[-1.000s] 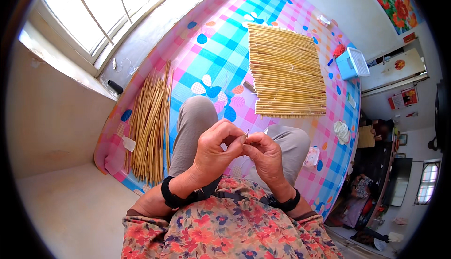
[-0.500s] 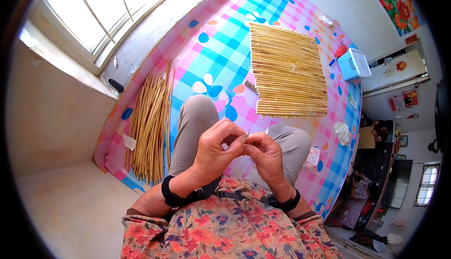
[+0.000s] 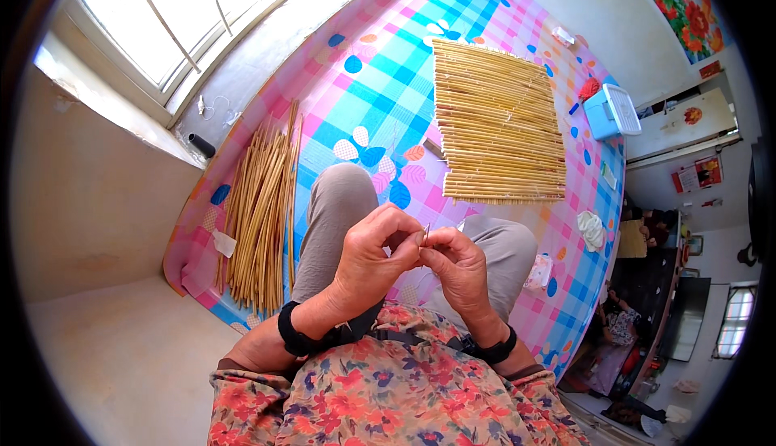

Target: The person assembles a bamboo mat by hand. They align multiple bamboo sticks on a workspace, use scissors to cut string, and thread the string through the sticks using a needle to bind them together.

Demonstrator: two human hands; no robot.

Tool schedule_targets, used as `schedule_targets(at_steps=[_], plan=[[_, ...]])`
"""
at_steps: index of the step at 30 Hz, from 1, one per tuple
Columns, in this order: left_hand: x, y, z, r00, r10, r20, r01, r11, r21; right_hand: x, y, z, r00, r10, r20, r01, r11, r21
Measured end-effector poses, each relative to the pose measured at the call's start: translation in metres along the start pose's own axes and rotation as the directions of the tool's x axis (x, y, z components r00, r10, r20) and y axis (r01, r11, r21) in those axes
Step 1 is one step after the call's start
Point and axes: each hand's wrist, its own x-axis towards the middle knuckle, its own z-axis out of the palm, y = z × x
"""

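Note:
My left hand (image 3: 369,248) and my right hand (image 3: 457,266) meet in front of my knees, thumb and forefinger pinched on each. From between the fingertips a thin needle-like sliver (image 3: 427,230) sticks up; most of it is hidden, so its exact kind does not show. Past my right knee a mat of yellow stalks (image 3: 501,126), laid side by side and bound together, lies flat. Beyond my left knee is a heap of loose stalks (image 3: 260,211) of the same colour.
A checked, flowered sheet (image 3: 380,94) spreads beneath everything. By its right edge are a light-blue box with a white lid (image 3: 610,113), a red ball of yarn (image 3: 589,88), a white cloth (image 3: 591,230) and a pink packet (image 3: 538,271). A barred window (image 3: 174,21) is at the upper left.

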Motion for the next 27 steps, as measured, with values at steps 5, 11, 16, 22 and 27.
schedule_targets(at_steps=[5, 11, 16, 22, 27], plan=[[0.0, 0.001, 0.0, 1.0, -0.001, -0.01, 0.001, 0.998, 0.058, 0.0, 0.0, 0.0, 1.0, -0.008, -0.004, 0.008, 1.0, -0.014], [0.001, 0.009, 0.003, 0.998, -0.04, -0.055, 0.042, 0.999, 0.032, 0.0, 0.001, -0.001, 1.0, 0.012, -0.002, -0.012, 1.0, -0.022], [0.002, 0.01, 0.004, 0.995, -0.073, -0.063, 0.074, 0.997, 0.014, -0.001, 0.001, -0.003, 1.0, 0.028, 0.011, -0.028, 0.999, -0.017], [0.002, 0.008, 0.005, 0.994, -0.086, -0.069, 0.086, 0.996, -0.001, -0.001, 0.002, -0.003, 1.0, 0.031, -0.006, -0.031, 0.998, -0.046], [0.001, -0.001, 0.005, 0.995, -0.097, -0.027, 0.095, 0.994, -0.051, 0.0, 0.002, -0.004, 0.999, 0.041, -0.005, -0.041, 0.999, -0.034]])
